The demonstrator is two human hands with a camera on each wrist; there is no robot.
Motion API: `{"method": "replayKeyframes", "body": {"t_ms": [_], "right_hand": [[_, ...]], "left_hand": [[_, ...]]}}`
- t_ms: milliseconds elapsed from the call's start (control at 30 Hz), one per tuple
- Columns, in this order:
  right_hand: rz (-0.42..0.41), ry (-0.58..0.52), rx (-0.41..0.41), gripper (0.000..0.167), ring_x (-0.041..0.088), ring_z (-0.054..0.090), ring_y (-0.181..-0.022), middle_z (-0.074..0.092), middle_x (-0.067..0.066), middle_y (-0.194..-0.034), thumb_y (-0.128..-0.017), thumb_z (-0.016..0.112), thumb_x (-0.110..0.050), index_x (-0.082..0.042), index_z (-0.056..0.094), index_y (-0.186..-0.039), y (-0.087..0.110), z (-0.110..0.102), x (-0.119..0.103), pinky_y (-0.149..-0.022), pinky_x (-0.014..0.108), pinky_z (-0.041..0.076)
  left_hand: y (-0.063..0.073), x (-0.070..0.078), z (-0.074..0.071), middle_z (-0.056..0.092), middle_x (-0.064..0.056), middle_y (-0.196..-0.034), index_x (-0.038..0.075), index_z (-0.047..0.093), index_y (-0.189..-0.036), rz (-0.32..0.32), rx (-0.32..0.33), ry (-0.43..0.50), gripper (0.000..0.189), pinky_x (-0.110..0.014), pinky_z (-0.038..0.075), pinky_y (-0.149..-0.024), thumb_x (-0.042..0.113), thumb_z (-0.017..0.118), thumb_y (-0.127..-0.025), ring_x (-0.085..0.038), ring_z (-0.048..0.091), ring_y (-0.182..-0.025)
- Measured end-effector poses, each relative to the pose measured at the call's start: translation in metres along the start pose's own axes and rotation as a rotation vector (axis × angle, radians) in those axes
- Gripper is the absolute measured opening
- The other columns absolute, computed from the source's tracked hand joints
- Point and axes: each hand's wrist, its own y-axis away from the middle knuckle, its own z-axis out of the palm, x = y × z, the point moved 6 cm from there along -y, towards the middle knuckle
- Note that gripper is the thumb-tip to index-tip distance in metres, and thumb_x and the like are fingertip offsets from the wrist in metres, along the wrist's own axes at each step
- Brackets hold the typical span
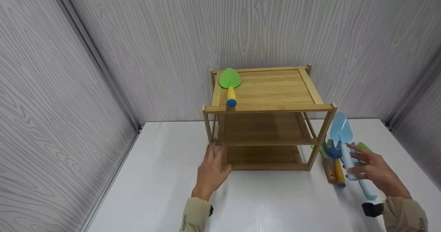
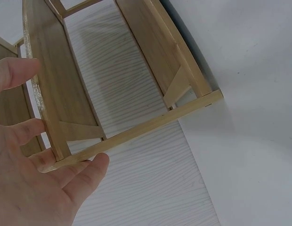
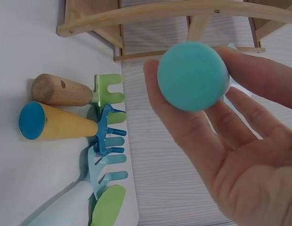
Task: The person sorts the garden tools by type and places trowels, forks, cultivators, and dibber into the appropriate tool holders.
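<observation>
My right hand [image 1: 377, 173] pinches the handle of a light-blue hand trowel [image 1: 341, 128] between thumb and fingers, its blade pointing away. In the right wrist view the handle's round turquoise end [image 3: 193, 76] faces the camera. The trowel is held above several garden tools right of a three-tier wooden rack [image 1: 268, 108]. My left hand [image 1: 212, 173], fingers spread and fairly straight, is at the rack's front left post, apparently touching it. A green trowel [image 1: 230, 78] with a yellow handle lies on the top tier's left side.
Beside the rack's right leg lie a green fork with a wooden handle [image 3: 61, 90], a blue rake with a yellow handle [image 3: 61, 123] and a light-blue fork [image 3: 66, 202]. A green blade [image 3: 108, 207] shows beside them. Grey panels [image 1: 172, 35] enclose the white table [image 1: 165, 177].
</observation>
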Motion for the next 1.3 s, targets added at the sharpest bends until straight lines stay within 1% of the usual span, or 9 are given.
{"method": "replayKeyframes", "body": {"t_ms": [333,433,600,800,833,933,1033,1100,1300], "right_hand": [[-0.060,0.002,0.045,0.089,0.060,0.034,-0.133,0.019,0.042,-0.155,-0.089,0.067,0.003,-0.007,0.016,-0.162,0.002,0.000,-0.008,-0.087,0.046,0.055],[-0.065,0.000,0.065,0.090,0.056,0.040,-0.129,0.023,0.040,-0.155,-0.088,0.068,0.002,-0.009,0.018,-0.162,0.003,-0.001,-0.010,-0.087,0.046,0.055],[-0.096,0.011,0.084,0.089,0.039,0.052,-0.119,0.029,0.037,-0.154,-0.089,0.069,0.000,-0.013,0.021,-0.163,0.003,-0.001,-0.015,-0.087,0.043,0.056],[-0.153,0.005,0.131,0.087,0.007,0.059,-0.104,0.038,0.031,-0.152,-0.088,0.072,0.001,-0.018,0.029,-0.161,0.005,-0.005,-0.018,-0.084,0.030,0.056],[-0.163,-0.003,0.140,0.087,0.003,0.059,-0.102,0.043,0.026,-0.151,-0.087,0.073,0.002,-0.019,0.031,-0.161,0.005,-0.006,-0.018,-0.083,0.028,0.056],[-0.183,-0.037,0.164,0.086,0.000,0.059,-0.100,0.056,0.000,-0.140,-0.085,0.075,0.003,-0.020,0.037,-0.158,0.007,-0.008,-0.019,-0.082,0.024,0.055],[-0.209,-0.078,0.182,0.084,0.000,0.061,-0.100,0.055,-0.023,-0.127,-0.084,0.077,0.003,-0.021,0.041,-0.156,0.009,-0.009,-0.020,-0.082,0.022,0.055],[-0.219,-0.102,0.188,0.083,0.000,0.061,-0.100,0.055,-0.028,-0.124,-0.083,0.078,0.003,-0.022,0.043,-0.154,0.010,-0.009,-0.020,-0.082,0.021,0.054],[-0.260,-0.146,0.201,0.079,-0.003,0.062,-0.100,0.058,-0.031,-0.121,-0.083,0.077,0.007,-0.023,0.048,-0.150,0.011,-0.009,-0.024,-0.080,0.019,0.054]], "left_hand": [[0.001,-0.001,0.000,0.037,-0.024,-0.151,0.002,0.048,-0.147,0.002,0.015,0.016,0.065,-0.030,0.052,-0.051,0.019,0.072,-0.089,-0.037,0.054,-0.124],[0.002,-0.001,0.000,0.037,-0.024,-0.151,0.002,0.048,-0.147,0.002,0.016,0.016,0.065,-0.029,0.052,-0.051,0.019,0.072,-0.089,-0.036,0.054,-0.124],[0.002,-0.001,-0.001,0.038,-0.024,-0.151,0.002,0.047,-0.148,-0.003,0.020,0.012,0.067,-0.030,0.053,-0.052,0.020,0.074,-0.088,-0.035,0.056,-0.121],[0.003,0.000,-0.001,0.038,-0.024,-0.151,0.003,0.046,-0.149,-0.003,0.015,0.002,0.069,-0.034,0.056,-0.054,0.021,0.073,-0.089,-0.038,0.054,-0.125],[0.003,0.000,-0.001,0.038,-0.024,-0.151,0.003,0.045,-0.150,-0.002,0.015,0.002,0.069,-0.035,0.056,-0.055,0.021,0.073,-0.089,-0.039,0.054,-0.126],[0.002,0.000,0.000,0.038,-0.024,-0.151,0.002,0.046,-0.149,0.006,0.020,0.004,0.069,-0.035,0.057,-0.055,0.020,0.073,-0.089,-0.039,0.053,-0.127],[0.002,0.000,0.000,0.038,-0.023,-0.151,0.001,0.046,-0.149,0.013,0.022,0.005,0.068,-0.034,0.057,-0.056,0.019,0.074,-0.089,-0.039,0.053,-0.127],[0.001,0.000,0.000,0.038,-0.023,-0.150,0.002,0.046,-0.148,0.014,0.019,0.001,0.068,-0.034,0.056,-0.054,0.019,0.074,-0.089,-0.039,0.053,-0.127],[0.001,-0.001,0.001,0.038,-0.023,-0.151,0.002,0.046,-0.149,-0.001,0.000,0.002,0.068,-0.030,0.054,-0.053,0.021,0.074,-0.089,-0.036,0.057,-0.118]]}}
